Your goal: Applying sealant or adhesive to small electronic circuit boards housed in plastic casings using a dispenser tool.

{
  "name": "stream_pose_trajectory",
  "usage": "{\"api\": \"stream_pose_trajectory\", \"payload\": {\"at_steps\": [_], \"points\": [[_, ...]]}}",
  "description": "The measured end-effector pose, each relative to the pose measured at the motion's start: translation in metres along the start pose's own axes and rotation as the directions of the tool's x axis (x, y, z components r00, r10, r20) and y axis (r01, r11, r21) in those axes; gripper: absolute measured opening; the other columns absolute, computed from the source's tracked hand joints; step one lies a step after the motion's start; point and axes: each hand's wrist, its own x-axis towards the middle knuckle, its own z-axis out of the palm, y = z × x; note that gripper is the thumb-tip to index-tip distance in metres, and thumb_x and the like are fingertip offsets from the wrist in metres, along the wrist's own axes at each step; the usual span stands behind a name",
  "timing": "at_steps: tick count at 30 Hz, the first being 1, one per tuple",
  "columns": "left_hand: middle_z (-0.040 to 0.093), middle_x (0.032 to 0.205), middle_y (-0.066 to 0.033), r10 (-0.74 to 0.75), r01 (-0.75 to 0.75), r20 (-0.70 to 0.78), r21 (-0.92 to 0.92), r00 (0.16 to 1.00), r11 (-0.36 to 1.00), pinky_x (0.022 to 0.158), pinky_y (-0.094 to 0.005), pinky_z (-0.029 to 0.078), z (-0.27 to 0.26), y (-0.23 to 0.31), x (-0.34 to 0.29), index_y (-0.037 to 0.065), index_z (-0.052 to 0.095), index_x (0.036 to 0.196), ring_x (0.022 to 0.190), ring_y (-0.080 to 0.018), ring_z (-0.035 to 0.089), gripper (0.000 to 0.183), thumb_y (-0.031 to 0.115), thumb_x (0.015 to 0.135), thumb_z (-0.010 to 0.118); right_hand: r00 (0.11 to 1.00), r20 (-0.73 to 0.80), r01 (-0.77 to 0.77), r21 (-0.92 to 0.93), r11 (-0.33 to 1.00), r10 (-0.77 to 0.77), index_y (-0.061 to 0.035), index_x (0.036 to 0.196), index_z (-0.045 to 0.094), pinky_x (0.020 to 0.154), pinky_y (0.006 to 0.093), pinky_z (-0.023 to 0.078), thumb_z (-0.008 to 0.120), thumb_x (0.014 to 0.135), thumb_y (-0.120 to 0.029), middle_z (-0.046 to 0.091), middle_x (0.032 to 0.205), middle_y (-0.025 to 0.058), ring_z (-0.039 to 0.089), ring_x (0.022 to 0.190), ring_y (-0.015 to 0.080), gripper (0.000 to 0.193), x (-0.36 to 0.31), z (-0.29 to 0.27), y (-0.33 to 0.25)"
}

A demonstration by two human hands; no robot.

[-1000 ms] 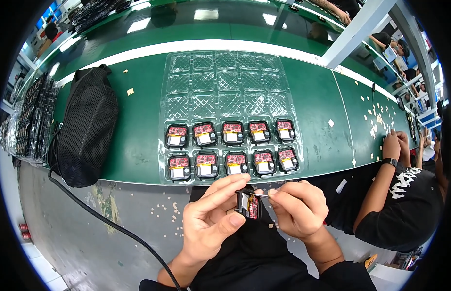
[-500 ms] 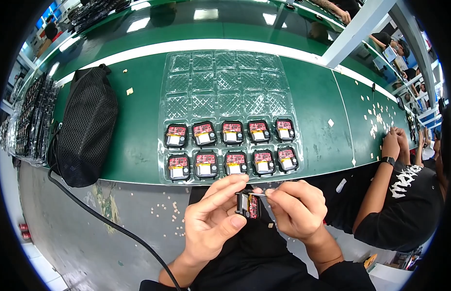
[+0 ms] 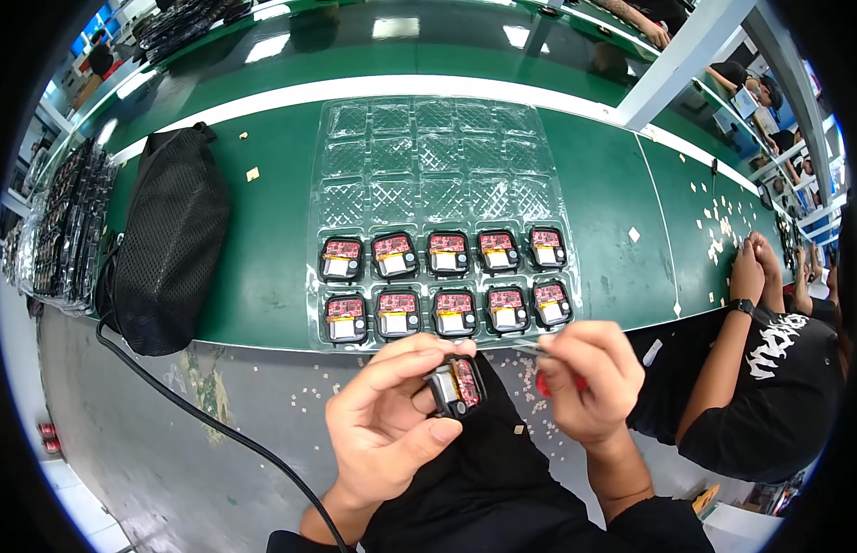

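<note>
My left hand (image 3: 391, 415) holds a small black square device housing (image 3: 458, 385) by its edges, between thumb and fingers. The housing is tilted, its open side showing a red circuit board, a silvery block and a yellow strip. My right hand (image 3: 590, 378) pinches a slender tweezer-like metal tool (image 3: 520, 343), which points left above the housing, apart from it. Something red shows by the right fingers; I cannot tell what it is. Beyond my hands, a clear plastic tray (image 3: 437, 201) lies on the green table, its two near rows holding several similar housings (image 3: 454, 311).
A black mesh bag (image 3: 170, 240) lies left of the tray, and a black cable (image 3: 216, 419) runs from there toward me. Stacked filled trays (image 3: 64, 230) stand at far left. Small pale pieces (image 3: 719, 226) litter the table near a co-worker's hands (image 3: 758, 258) at right.
My right hand has moved right and slightly up, drawing the metal tool away from the housing. My left hand has shifted slightly left and turned the housing, showing more of its open side.
</note>
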Motion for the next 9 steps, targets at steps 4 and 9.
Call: {"api": "stream_pose_trajectory", "payload": {"at_steps": [4,9], "points": [[0.053,0.133,-0.0234,0.189,-0.172,-0.059,0.218,0.980,0.961,0.103,-0.0441,0.056,-0.019,0.019,0.020,-0.008,0.055,0.128,0.127,-0.0375,0.061,0.051,0.000,0.085,0.080,0.956,-0.195,-0.214,0.046,0.976,0.219,0.0048,0.103,0.072,0.064,0.0274,0.049,0.078,0.088,-0.002,0.066,0.094,0.0129,0.061,0.074,0.0170,0.018,-0.007,-0.007,0.030],[0.050,0.138,-0.0193,0.327,-0.223,-0.054,0.627,0.943,0.746,0.105,-0.0418,0.055,-0.045,0.024,0.064,-0.006,0.056,0.129,0.130,-0.0318,0.059,0.048,-0.008,0.085,0.074,0.842,-0.221,-0.436,0.259,0.862,0.492,0.0060,0.111,0.070,0.072,0.0253,0.048,0.072,0.097,-0.007,0.065,0.108,0.0124,0.060,0.081,0.0163,0.019,-0.016,-0.004,0.067]]}}
